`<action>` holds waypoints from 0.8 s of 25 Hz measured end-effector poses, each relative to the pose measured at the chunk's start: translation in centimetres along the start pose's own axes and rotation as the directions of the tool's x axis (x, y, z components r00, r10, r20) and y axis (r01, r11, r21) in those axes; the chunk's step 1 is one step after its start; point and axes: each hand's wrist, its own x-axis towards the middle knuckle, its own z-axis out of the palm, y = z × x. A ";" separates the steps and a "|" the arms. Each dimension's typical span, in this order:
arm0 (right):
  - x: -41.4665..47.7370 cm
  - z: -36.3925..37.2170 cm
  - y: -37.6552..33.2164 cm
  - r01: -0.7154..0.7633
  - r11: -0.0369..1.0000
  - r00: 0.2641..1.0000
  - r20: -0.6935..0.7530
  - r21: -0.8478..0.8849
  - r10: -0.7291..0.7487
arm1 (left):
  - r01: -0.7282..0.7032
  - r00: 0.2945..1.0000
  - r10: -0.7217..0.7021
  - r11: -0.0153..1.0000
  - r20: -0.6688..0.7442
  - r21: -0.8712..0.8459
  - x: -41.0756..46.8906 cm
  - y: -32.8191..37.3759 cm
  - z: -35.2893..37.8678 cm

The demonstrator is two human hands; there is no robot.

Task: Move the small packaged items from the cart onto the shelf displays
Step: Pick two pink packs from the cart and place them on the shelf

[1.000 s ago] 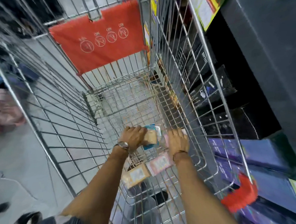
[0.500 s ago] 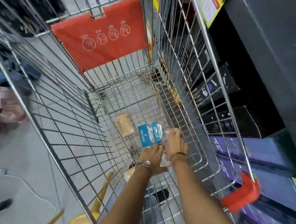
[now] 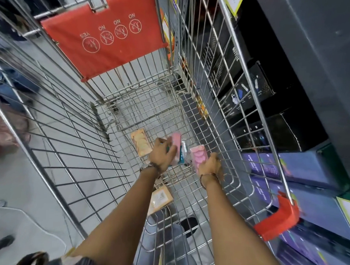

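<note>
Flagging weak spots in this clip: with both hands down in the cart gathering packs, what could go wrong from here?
The left hand bunches several packs at once; one may slip out on lifting. The orange pack on the cart floor and the tan pack nearer the person lie loose and could be missed. The right hand, holding the pink pack, is near the cart's wire side.
</note>
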 end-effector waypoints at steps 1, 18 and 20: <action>0.2 -0.1 0.0 0.004 1.000 1.000 0.006 -0.004 -0.004 | 0.040 0.999 -0.041 0.994 -0.005 -0.098 0.3 0.1 0.1; -0.8 0.6 -0.7 0.113 0.989 0.992 0.063 -0.096 -0.107 | -0.156 0.984 0.176 0.904 -0.015 0.398 -0.2 -0.8 3.4; -1.0 0.1 -1.3 0.116 0.992 0.993 0.004 -0.041 -0.116 | -0.171 0.980 0.194 0.924 -0.034 0.341 0.2 -0.4 2.9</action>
